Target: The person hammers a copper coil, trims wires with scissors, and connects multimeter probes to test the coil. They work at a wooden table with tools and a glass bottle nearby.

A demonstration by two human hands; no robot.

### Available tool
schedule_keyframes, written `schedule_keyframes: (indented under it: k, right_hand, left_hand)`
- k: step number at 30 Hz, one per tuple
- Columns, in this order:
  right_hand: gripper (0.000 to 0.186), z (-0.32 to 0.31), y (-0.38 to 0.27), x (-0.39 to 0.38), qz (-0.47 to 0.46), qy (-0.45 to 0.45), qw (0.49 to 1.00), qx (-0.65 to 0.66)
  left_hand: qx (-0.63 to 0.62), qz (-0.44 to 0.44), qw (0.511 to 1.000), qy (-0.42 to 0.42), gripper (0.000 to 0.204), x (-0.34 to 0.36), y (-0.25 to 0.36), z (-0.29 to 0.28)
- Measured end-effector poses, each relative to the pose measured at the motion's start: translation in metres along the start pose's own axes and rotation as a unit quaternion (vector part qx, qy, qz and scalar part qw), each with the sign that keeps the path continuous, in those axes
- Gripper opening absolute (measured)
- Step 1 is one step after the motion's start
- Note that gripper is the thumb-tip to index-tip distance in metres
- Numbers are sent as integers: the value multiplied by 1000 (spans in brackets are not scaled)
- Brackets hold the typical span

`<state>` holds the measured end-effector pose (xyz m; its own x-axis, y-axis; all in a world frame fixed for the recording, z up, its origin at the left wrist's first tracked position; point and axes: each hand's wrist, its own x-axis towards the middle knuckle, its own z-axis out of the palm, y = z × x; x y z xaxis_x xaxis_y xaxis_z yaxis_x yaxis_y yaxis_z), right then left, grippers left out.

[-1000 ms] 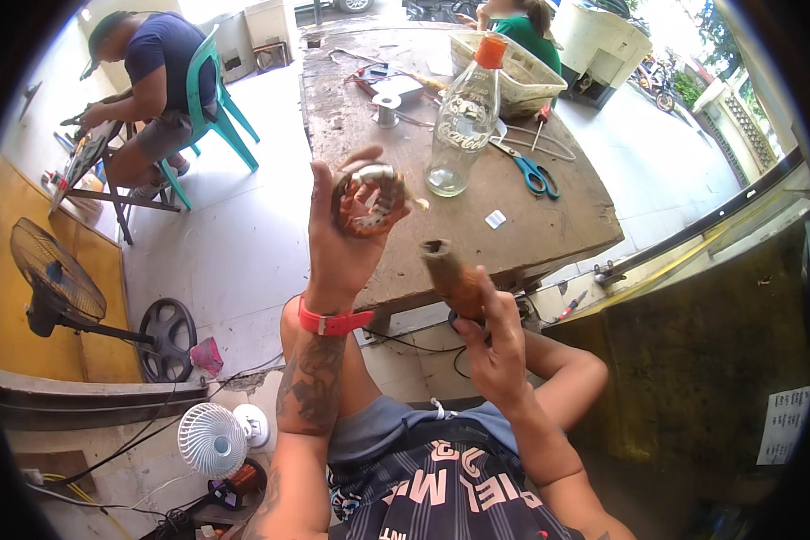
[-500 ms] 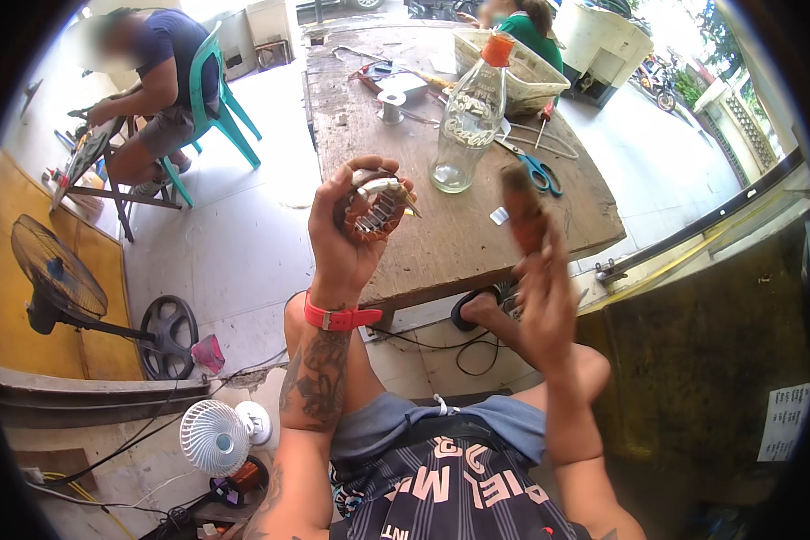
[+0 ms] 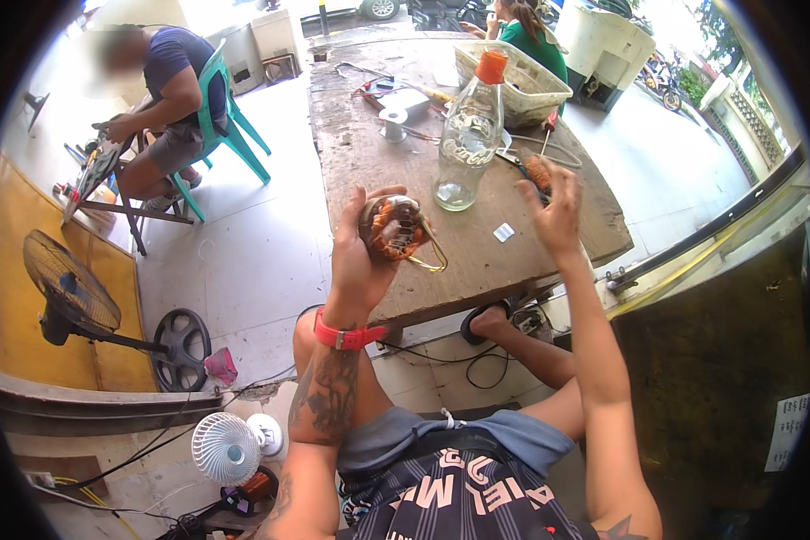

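Note:
My left hand (image 3: 358, 261) is wrapped round a motor stator (image 3: 392, 227), a metal ring with copper-orange windings and slots inside. A yellowish loop of leads (image 3: 439, 256) sticks out of its right side. Over the right part of the table, my right hand (image 3: 558, 211) has its fingers closed about a stubby, rough orange-brown piece (image 3: 537, 171); its exact kind does not show. Between the hands, slightly farther off, a clear glass bottle (image 3: 468, 148) with an orange cap stands upright. Nearer me lies a small white piece (image 3: 503, 233).
On the wooden table (image 3: 405, 292) are a wire spool (image 3: 392, 124), a red-handled screwdriver (image 3: 550, 126) and a plastic basket (image 3: 522, 103). A person (image 3: 175, 85) sits at the left, another (image 3: 531, 45) beyond the table. Two fans (image 3: 228, 448) stand at my left.
My right hand has gone up and forward with the orange-brown piece, now covering the scissors' place. The stator in my left hand has turned, its leads now hanging to the right. The view shifted slightly.

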<state>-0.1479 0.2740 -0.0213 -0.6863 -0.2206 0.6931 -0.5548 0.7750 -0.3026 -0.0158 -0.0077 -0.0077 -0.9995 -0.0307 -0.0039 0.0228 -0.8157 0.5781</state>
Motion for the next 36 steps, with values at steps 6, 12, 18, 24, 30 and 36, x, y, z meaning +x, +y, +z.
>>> schedule_keyframes:
  k: [6, 12, 18, 24, 30, 36]
  right_hand:
    - [91, -18, -141, -23, -118, -161, 941, 273]
    - [86, -6, -124, -13, -38, -144, 921, 361]
    - [93, -6, -113, -10, -42, -110, 880, 461]
    - [101, -6, -111, -13, -154, -140, 923, 322]
    - [126, 34, -90, 46, 98, 76, 944, 307]
    - [108, 69, -109, 67, 66, 17, 877, 476]
  left_hand:
    - [226, 19, 973, 39, 63, -3, -18, 5]
    - [430, 213, 873, 86, 52, -24, -5, 24]
    - [440, -266, 856, -55, 111, -35, 14, 37]
    - [-90, -95, 987, -90, 96, -13, -28, 23]
    - [-113, -24, 990, -82, 74, -3, -11, 13]
    - [-14, 168, 986, -6, 62, 22, 39, 32]
